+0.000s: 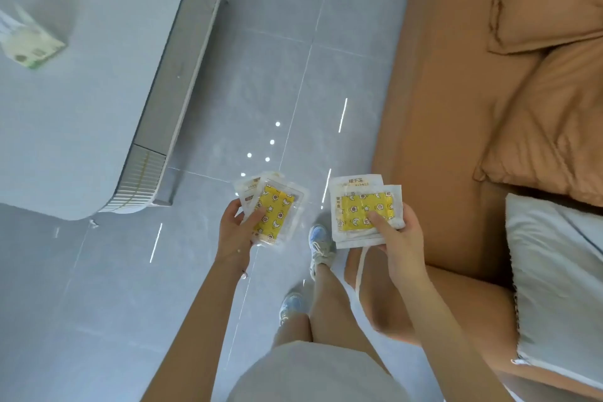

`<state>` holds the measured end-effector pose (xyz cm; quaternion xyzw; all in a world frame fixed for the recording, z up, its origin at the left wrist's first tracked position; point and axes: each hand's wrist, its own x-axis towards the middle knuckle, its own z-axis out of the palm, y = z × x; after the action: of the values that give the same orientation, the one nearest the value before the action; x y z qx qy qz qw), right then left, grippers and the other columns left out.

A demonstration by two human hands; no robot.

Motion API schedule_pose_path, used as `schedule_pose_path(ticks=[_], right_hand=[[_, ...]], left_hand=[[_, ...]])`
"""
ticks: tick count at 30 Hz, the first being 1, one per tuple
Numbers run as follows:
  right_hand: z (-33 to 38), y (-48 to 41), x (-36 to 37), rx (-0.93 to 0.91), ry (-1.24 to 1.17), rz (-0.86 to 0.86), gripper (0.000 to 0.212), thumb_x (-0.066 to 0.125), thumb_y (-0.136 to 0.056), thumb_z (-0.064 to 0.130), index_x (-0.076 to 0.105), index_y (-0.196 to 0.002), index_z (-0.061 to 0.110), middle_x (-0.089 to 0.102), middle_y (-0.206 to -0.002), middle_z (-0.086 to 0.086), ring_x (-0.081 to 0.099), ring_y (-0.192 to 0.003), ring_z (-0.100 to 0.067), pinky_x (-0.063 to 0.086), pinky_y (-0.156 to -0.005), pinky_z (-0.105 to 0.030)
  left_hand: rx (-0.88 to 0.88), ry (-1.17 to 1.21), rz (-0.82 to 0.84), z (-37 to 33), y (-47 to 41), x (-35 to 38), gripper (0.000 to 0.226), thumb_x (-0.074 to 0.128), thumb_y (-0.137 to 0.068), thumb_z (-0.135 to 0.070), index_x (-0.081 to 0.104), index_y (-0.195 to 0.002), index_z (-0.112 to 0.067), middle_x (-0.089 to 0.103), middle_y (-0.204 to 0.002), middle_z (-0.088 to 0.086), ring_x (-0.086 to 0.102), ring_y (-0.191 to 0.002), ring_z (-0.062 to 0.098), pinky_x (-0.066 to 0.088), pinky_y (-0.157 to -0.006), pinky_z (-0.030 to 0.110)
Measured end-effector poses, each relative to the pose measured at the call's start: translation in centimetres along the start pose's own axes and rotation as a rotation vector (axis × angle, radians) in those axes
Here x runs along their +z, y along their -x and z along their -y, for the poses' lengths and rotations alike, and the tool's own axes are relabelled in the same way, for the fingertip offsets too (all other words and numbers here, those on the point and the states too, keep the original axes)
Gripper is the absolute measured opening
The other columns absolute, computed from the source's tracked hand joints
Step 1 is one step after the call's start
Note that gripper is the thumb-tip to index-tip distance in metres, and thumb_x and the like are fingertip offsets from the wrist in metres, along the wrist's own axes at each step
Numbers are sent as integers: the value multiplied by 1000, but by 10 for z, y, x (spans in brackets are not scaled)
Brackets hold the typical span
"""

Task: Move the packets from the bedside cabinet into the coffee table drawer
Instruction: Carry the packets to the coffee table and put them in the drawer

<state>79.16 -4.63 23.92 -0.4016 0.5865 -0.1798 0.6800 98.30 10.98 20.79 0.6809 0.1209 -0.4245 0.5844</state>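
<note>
My left hand (235,232) grips a small stack of packets (277,206), white-edged with a yellow star-and-flower print, thumb across the top one. My right hand (396,238) holds another stack of the same packets (362,206), thumb pressed on the yellow face. Both stacks hang above the grey tiled floor, between the white coffee table (75,114) on the left and the orange sofa on the right. The table's side panel (173,101) faces the gap; I cannot make out a drawer front. The bedside cabinet is out of view.
A green-and-white tissue pack (31,42) lies on the coffee table top. An orange sofa (463,91) with cushions and a grey pillow (554,271) fills the right side. My legs and pale sneakers (321,245) stand on the tiled floor (261,75) between them.
</note>
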Motion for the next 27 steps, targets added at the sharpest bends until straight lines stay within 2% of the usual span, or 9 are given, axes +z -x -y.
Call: schedule_pose_path(ticks=[4, 8, 12, 15, 18, 21, 27], right_hand=[[45, -40, 35, 25, 59, 82, 29, 70, -84, 7, 62, -107, 23, 72, -104, 1, 70, -98, -20, 58, -85, -38], [82, -75, 88, 58, 90, 168, 34, 69, -84, 6, 60, -115, 17, 71, -110, -4, 70, -100, -22, 57, -85, -41], [107, -109, 158, 75, 157, 266, 27, 70, -84, 5, 61, -105, 21, 72, -101, 0, 69, -100, -23, 56, -83, -38], [124, -136, 223, 113, 192, 340, 29, 69, -85, 7, 60, -109, 21, 72, -102, 1, 69, -98, -20, 56, -77, -32], [135, -154, 266, 97, 219, 377, 29, 70, -85, 7, 61, -108, 21, 72, -101, 2, 71, -91, -16, 56, -66, -25], [158, -175, 331, 95, 263, 423, 26, 70, -84, 5, 61, -99, 24, 72, -94, 4, 71, -85, -13, 56, -61, -23], [217, -218, 439, 75, 362, 495, 28, 70, -84, 7, 61, -107, 20, 72, -101, -1, 71, -92, -18, 56, -63, -25]], left_hand=[[0, 87, -94, -29, -21, -2, 31, 64, -86, -6, 55, -115, -12, 68, -102, 7, 68, -91, 27, 56, -79, 44], [-13, 163, -182, -58, -45, -16, 30, 63, -87, -7, 55, -115, -12, 68, -102, 8, 68, -90, 29, 57, -78, 45], [-9, 232, -271, -91, -78, -34, 28, 63, -87, -6, 55, -113, -12, 68, -102, 9, 69, -87, 28, 58, -70, 40], [2, 304, -349, -121, -113, -56, 27, 62, -87, -6, 54, -113, -10, 67, -104, 13, 68, -88, 32, 56, -75, 48], [17, 324, -393, -144, -138, -69, 27, 62, -87, -6, 55, -113, -11, 69, -98, 9, 69, -84, 30, 54, -78, 52], [6, 367, -417, -180, -176, -90, 23, 62, -88, -6, 57, -109, -15, 69, -101, 9, 69, -85, 29, 54, -77, 51], [-8, 453, -473, -255, -241, -111, 20, 61, -88, -5, 57, -103, -18, 68, -97, 8, 69, -77, 24, 55, -70, 44]])
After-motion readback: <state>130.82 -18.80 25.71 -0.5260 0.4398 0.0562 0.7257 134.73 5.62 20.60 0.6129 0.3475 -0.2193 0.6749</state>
